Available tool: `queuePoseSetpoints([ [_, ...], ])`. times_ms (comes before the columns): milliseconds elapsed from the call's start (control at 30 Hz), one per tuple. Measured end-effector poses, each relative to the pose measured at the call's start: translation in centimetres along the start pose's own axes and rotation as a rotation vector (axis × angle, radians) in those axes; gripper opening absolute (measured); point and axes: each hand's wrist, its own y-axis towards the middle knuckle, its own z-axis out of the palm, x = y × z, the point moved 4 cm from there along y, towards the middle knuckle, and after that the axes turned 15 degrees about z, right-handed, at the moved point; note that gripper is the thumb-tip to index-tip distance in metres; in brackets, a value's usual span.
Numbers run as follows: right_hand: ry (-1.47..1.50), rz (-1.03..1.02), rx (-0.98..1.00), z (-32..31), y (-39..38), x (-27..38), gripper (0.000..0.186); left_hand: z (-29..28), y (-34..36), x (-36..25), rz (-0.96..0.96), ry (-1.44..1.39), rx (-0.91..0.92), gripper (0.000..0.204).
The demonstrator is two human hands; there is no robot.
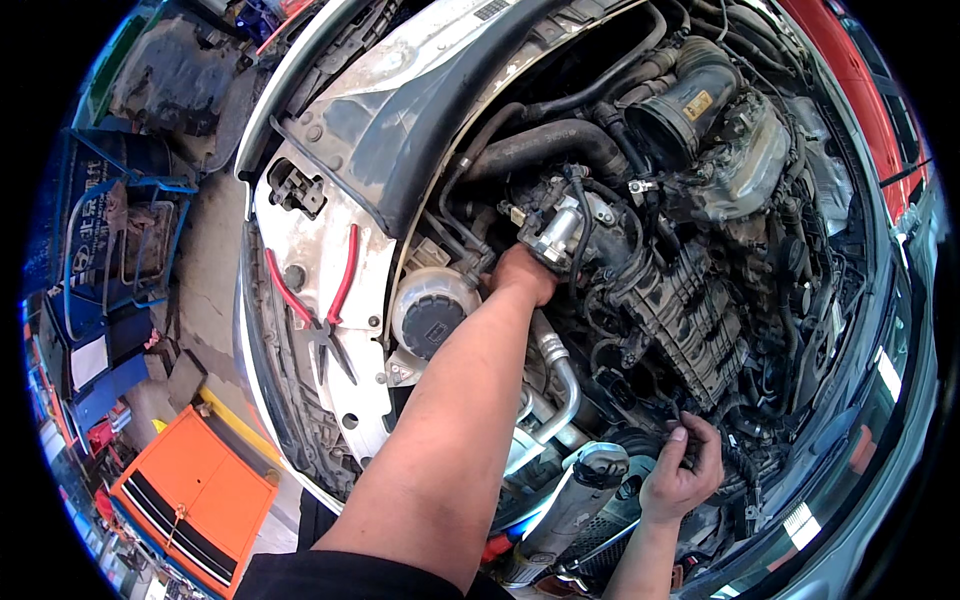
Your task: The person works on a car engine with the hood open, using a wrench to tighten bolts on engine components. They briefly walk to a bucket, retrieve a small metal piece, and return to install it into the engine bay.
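Engine bay [378,265] — housing [562,238] beside left hand [525,275]

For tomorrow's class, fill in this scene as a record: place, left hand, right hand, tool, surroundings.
Place: over an exposed vehicle engine
Left hand: beside a silver metal part, fingers mostly hidden
Right hand: fingers curled near the engine, grip unclear
Tool: red-handled pliers, handles spread, lying on a white body panel
Surroundings: black-capped reservoir, orange cabinet
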Motion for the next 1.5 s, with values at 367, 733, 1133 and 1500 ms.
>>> queuePoseSetpoints([
  [367,-0.044,0.004,-0.002,-0.1,0.0,0.5,0.017,-4.1,-4.1,-2.6,-0.162,-0.271,-0.124,0.05],
  [733,0.012,-0.007,0.003,0.0,0.0,0.5,0.016,-2.4,-1.7,-1.9,0.119,0.137,0.104,0.05],
  [1133,0.015,-0.029,-0.004,-0.4,0.0,0.2,0.016,-1.1,-0.1,-0.4,0.076,-0.077,0.143,0.102],
  [1500,0.06,-0.046,0.019,-0.5,0.3,0.6,0.015,-2.3,-1.9,-1.4,0.068,0.185,0.057,0.047],
])
